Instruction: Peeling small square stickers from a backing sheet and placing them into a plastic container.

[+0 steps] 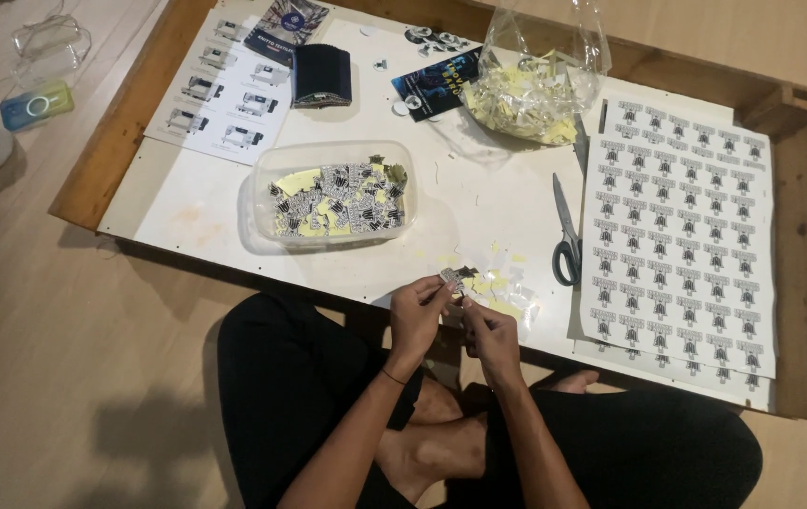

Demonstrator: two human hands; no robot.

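Head view: left hand [415, 316] and right hand [490, 332] meet at the near edge of the white counter [205, 203], both grips pinched on one small printed sticker [452, 277]. Clear tub [333, 193] of cut stickers sits ahead; scissors [566, 231] lie beside the sticker sheet [677, 226].

A white sheet of black-and-white stickers [679, 236] lies at right; cut stickers fill a clear tub [333, 193]; a clear bag [540, 75] holds yellow backing scraps.
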